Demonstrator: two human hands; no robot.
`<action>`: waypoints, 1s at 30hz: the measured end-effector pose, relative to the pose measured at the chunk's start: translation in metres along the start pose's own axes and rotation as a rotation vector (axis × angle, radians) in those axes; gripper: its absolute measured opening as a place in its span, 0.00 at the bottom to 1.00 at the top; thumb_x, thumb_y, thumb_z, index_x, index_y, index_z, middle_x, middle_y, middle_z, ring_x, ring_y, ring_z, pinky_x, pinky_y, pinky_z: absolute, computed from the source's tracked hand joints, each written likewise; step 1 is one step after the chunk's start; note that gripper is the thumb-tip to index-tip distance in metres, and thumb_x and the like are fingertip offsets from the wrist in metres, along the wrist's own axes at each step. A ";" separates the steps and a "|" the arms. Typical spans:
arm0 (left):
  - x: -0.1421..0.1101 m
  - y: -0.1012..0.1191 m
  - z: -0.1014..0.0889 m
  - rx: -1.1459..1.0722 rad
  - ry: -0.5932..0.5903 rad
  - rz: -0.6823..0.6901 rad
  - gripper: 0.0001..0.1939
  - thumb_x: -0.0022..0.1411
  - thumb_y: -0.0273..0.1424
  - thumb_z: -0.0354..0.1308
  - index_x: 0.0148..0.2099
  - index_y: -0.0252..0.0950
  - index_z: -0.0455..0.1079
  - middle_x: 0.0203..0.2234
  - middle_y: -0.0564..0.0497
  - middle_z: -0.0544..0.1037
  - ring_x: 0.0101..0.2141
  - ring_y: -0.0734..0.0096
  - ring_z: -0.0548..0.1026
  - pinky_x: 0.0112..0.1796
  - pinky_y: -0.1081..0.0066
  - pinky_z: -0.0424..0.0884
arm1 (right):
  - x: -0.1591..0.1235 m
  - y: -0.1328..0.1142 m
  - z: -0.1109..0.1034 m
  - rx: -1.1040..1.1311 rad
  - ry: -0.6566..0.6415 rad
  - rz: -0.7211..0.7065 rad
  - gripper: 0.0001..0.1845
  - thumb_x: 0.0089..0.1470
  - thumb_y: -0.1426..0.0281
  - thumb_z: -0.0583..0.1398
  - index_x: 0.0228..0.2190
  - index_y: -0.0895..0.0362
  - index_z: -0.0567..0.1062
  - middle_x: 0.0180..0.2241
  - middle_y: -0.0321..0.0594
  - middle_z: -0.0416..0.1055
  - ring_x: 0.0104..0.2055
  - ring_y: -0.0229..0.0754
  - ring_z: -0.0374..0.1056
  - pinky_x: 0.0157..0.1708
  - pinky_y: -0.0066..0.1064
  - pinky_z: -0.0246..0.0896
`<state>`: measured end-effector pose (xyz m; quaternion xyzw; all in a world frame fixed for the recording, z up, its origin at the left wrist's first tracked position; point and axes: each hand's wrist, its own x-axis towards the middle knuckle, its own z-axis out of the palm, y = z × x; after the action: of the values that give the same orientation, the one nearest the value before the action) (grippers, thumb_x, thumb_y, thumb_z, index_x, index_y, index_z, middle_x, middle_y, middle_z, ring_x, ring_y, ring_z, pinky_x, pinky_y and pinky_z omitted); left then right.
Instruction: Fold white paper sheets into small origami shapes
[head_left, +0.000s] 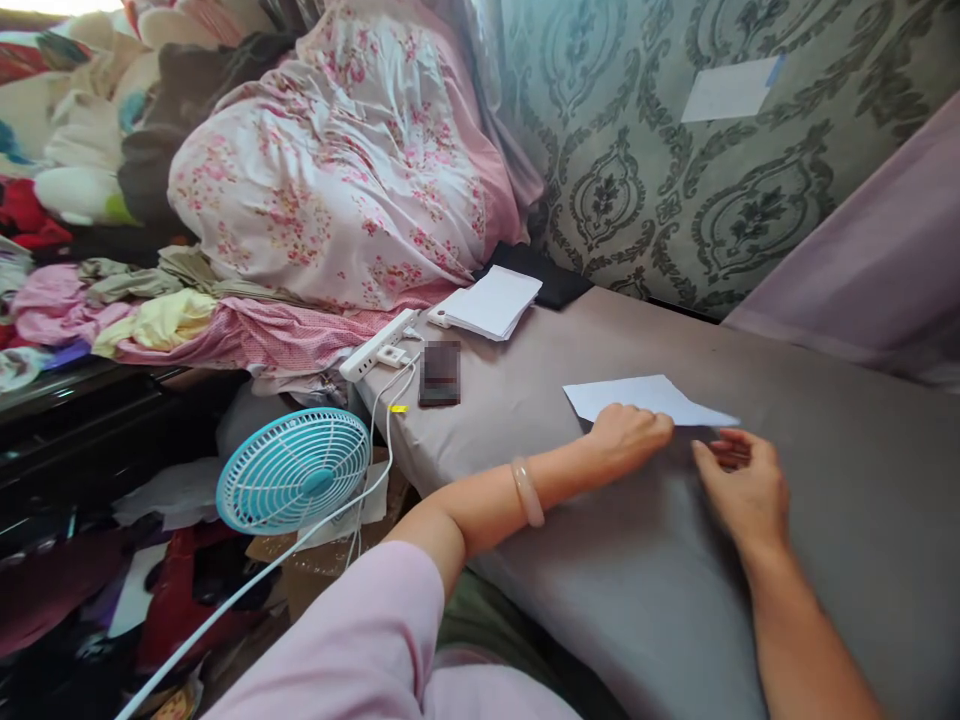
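On the gray cover (pixel 517 380): white sheet (pixel 645 395), right of the paper stack (pixel 496 302).
Left hand (pixel 631 438): curled at the sheet's near edge; grip unclear.
Right hand (pixel 750 490): partly open, near the sheet's right tip.
Farther left: power strip (pixel 375 350).

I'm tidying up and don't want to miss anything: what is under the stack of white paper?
A flat black item sticks out past the far edge of the stack, and grey cloth shows in front. Whatever lies fully beneath the paper is covered.
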<state>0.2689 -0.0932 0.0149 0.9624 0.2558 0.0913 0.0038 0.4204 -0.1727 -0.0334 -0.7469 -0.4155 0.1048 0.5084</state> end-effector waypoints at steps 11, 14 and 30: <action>-0.012 0.023 0.030 -0.052 -0.042 0.079 0.15 0.63 0.23 0.46 0.50 0.24 0.65 0.39 0.37 0.76 0.43 0.57 0.75 0.38 0.63 0.71 | -0.016 0.005 0.010 -0.485 -0.280 -0.407 0.16 0.56 0.71 0.52 0.42 0.55 0.76 0.44 0.47 0.68 0.43 0.49 0.68 0.41 0.39 0.66; -0.019 0.008 0.029 -0.143 -0.046 0.075 0.15 0.60 0.25 0.50 0.49 0.29 0.66 0.41 0.40 0.76 0.45 0.55 0.73 0.44 0.60 0.69 | -0.012 0.011 0.009 -0.465 -0.252 -0.453 0.17 0.57 0.72 0.50 0.40 0.56 0.78 0.41 0.47 0.69 0.44 0.48 0.67 0.44 0.40 0.65; -0.023 -0.020 -0.002 -1.112 0.008 -0.064 0.41 0.50 0.43 0.65 0.64 0.40 0.56 0.63 0.43 0.58 0.62 0.53 0.56 0.61 0.55 0.53 | -0.006 -0.015 -0.015 -0.326 0.125 -0.628 0.19 0.57 0.77 0.50 0.43 0.54 0.76 0.45 0.47 0.69 0.48 0.46 0.67 0.49 0.41 0.64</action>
<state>0.2390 -0.0870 0.0116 0.8070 0.1982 0.2158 0.5127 0.4179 -0.1849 -0.0155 -0.6591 -0.6040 -0.1700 0.4145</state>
